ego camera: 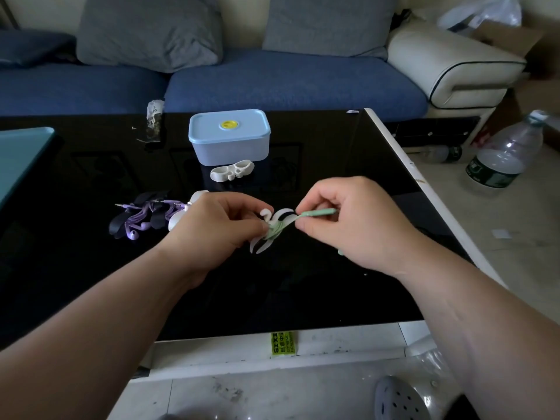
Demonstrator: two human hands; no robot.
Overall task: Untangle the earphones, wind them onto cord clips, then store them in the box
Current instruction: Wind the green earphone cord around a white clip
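Mint-green earphone cord [274, 233] wound around the waist of a white cord clip [266, 230], held above the black glass table [91, 283] near centre. Left hand [212, 225] closed on the clip, thumb and fingertips pinching its wrapped middle; clip's curved white arms stick out beyond the fingers. Right hand [354, 225] pinched shut on the green plug end [318, 212], which runs taut to the clip from 3 o'clock. At 9 o'clock of the left hand, touching or partly behind it: purple earphones [142, 218] bundled with dark clip pieces, plus something white, mostly hidden. At 12 o'clock, a spare white clip [231, 171] lying flat, just in front of a pale blue box [230, 147], lid on, yellow disc on the lid. Blue sofa [288, 86] with grey cushions behind the table. Clear plastic bottle [506, 153] on the floor at 2 o'clock.
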